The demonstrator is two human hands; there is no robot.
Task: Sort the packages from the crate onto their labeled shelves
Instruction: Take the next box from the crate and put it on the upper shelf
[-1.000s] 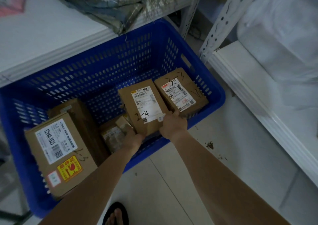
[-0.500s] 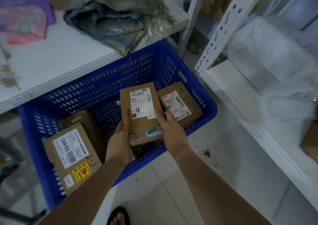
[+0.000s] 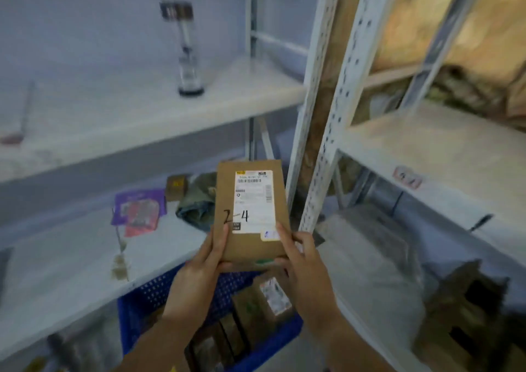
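I hold a flat brown cardboard package point(image 3: 250, 212) marked "2-4", with a white shipping label, upright in front of me, well above the blue crate point(image 3: 142, 306). My left hand point(image 3: 202, 269) grips its lower left edge, thumb on the front. My right hand point(image 3: 301, 263) grips its lower right edge. Several brown packages point(image 3: 264, 303) lie in the crate below. A small pink shelf label point(image 3: 407, 176) sticks on the front edge of the right-hand shelf point(image 3: 444, 144).
White metal racks stand left and right, with perforated uprights point(image 3: 330, 132) between them. The left lower shelf point(image 3: 71, 263) carries a purple packet point(image 3: 139, 209), a small box point(image 3: 176, 186) and crumpled cloth point(image 3: 196, 203). A bottle point(image 3: 187, 67) stands on the upper shelf. Wrapped bundles fill the lower right.
Both hands have lifted the "2-4" package out of the crate and raised it to shelf height. My view has swung up from the crate to the racks.
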